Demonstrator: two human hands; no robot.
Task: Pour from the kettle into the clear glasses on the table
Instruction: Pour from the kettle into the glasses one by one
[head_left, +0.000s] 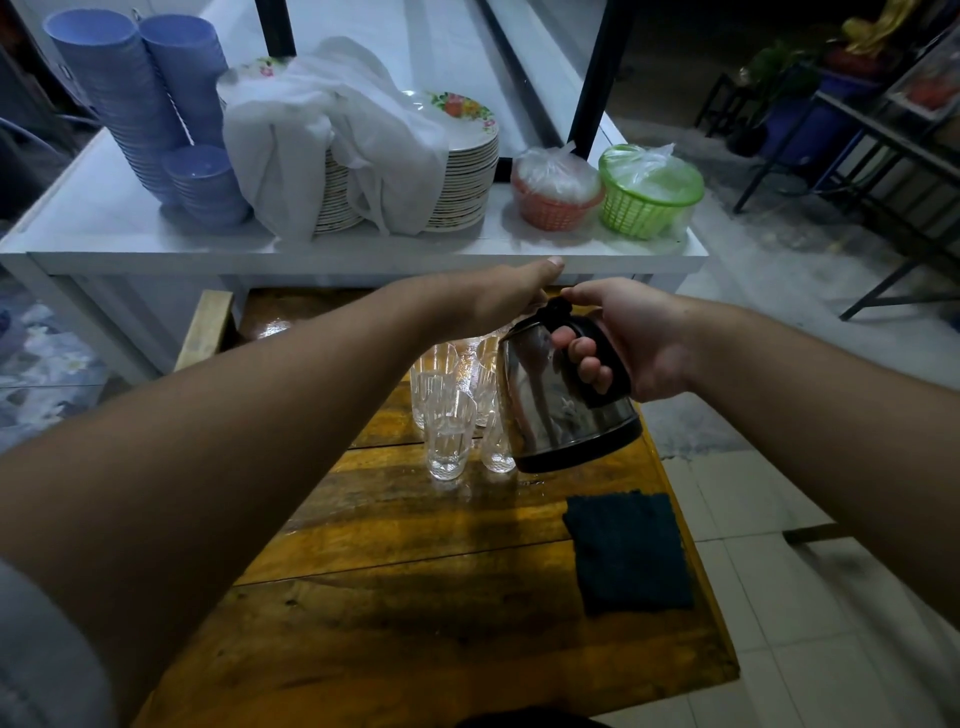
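A steel kettle with a black handle and base hangs tilted to the left over a cluster of clear ribbed glasses on the wooden table. My right hand grips the kettle's handle, thumb near the lid knob. My left hand rests on the top of the kettle at its lid, fingers hidden behind it. The nearest glass holds a little clear liquid. The kettle hides part of the glasses on the right.
A dark green cloth lies on the table's right side. Behind stands a white counter with stacked blue bowls, plates under a white cloth, and orange and green baskets. Tiled floor lies to the right.
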